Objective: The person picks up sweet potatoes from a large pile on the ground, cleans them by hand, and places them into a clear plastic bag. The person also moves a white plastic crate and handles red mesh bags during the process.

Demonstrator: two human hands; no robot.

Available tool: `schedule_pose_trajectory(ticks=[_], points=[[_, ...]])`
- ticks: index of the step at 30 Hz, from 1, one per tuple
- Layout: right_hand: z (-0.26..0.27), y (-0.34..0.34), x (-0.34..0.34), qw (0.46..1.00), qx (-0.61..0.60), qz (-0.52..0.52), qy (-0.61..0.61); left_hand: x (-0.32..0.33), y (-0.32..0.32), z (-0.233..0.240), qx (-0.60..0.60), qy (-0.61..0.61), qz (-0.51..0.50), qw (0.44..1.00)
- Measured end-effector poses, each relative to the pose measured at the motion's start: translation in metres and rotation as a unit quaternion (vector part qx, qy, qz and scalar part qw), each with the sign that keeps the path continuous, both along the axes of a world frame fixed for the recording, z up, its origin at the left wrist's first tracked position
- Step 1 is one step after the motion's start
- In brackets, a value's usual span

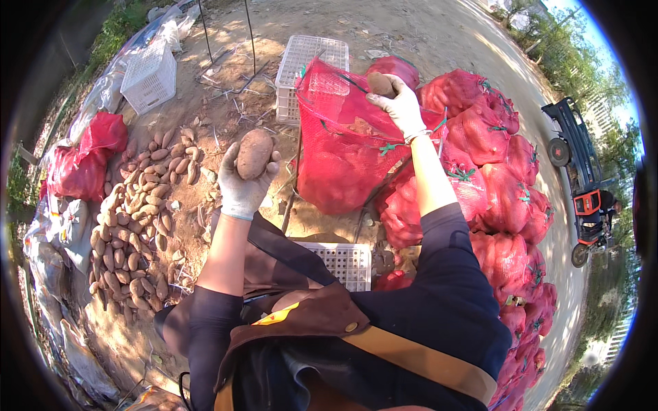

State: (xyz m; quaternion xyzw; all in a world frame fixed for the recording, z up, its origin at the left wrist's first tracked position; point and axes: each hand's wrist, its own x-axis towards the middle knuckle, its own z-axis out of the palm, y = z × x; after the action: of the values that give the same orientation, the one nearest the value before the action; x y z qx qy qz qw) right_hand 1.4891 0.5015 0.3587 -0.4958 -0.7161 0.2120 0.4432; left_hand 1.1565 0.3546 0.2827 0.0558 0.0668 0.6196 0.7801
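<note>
Both of my hands wear pale knit gloves. My left hand [247, 185] holds a large brown tuber [255, 153], palm up, between the pile and the open bag. In my right hand [401, 105] is a smaller brown tuber [380, 85], held above the rim of an open red mesh bag [334, 169]. That bag hangs on a metal rod frame and is filled with tubers in its lower part. To the left of my left hand, a heap of sweet potatoes [136, 210] lies on the ground.
Stacked full red mesh bags [501, 190] line the right side. White plastic crates stand ahead [313, 51], at the upper left [150, 77] and close to my body [339, 262]. Red bags [82, 169] lie beyond the heap. A three-wheeled vehicle [578, 149] and a person [609, 203] are far right.
</note>
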Motion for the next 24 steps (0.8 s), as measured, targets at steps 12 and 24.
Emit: schedule_pose_trajectory(ticks=[12, 24], points=[[-0.006, -0.021, 0.015, 0.738, -0.256, 0.215, 0.585, 0.087, 0.056, 0.086, 0.091, 0.332, -0.044, 0.938], [0.007, -0.024, -0.008, 0.996, 0.005, 0.084, 0.034, 0.071, 0.043, 0.054, 0.176, 0.336, -0.096, 0.920]])
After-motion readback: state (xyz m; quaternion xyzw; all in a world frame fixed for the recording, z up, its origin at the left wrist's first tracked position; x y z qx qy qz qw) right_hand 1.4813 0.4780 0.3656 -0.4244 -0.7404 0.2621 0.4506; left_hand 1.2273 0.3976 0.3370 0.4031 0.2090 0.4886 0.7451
